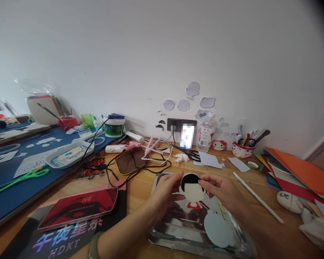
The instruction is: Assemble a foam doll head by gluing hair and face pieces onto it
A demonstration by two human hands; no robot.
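Both our hands, the left [169, 190] and the right [218, 187], hold a cream paper head with black hair [193, 193] between them, fingers clamped on its opposite edges. We have it above the metal tray [175, 232] on the worktop [136, 201], where a pale round piece [218, 230] lies towards the right.

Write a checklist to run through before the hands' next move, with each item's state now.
1. Left hand on cutout: ok, fingers at its left edge.
2. Right hand on cutout: ok, fingers at its upper right.
3. Black hair piece along cutout's top: ok.
4. Hair piece glued down: cannot tell.
5. Tray free of loose pieces: not ok, a pale disc lies there.
6. White pen outside tray: ok, to its right.
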